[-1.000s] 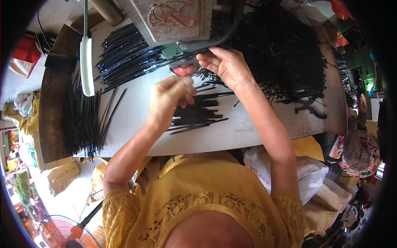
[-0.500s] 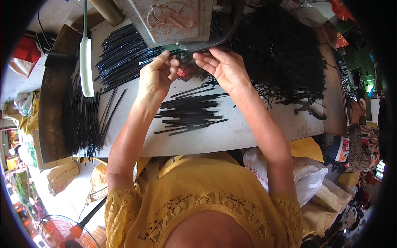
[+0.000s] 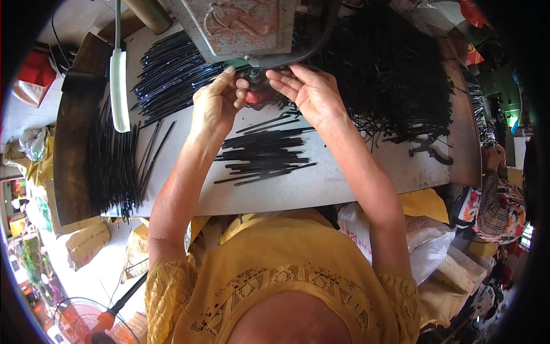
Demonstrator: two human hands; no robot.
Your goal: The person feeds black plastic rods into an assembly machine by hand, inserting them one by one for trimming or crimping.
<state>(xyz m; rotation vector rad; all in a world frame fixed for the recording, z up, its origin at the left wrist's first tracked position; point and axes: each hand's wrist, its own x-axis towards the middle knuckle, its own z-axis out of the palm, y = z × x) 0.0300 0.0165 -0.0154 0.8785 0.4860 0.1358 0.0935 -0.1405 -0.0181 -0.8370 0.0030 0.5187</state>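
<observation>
Beneath the grey metal head of a bench machine (image 3: 240, 26), both hands meet its dark working part (image 3: 255, 75). My left hand (image 3: 217, 97) is closed in a pinch, thumb tip up against the machine's lower edge; what it holds is hidden. On the other side my right hand (image 3: 312, 94) has its thumb and forefinger together under the rim, the other fingers loosely stretched inward. Its hold is also out of sight. Something red (image 3: 253, 97) shows between the hands. A loose bunch of thin black rods (image 3: 263, 152) lies on the worktop (image 3: 275, 195) between my forearms.
More black rods lie in a pile (image 3: 172, 74) at the back left and a bundle (image 3: 114, 166) at the left edge. A large dark heap (image 3: 395, 80) fills the right. A white lamp tube (image 3: 120, 92) hangs at left. Another person (image 3: 495, 195) sits at far right.
My hands stay almost in place at the machine, with barely any finger movement. At the far right the other person's arm and body have shifted slightly.
</observation>
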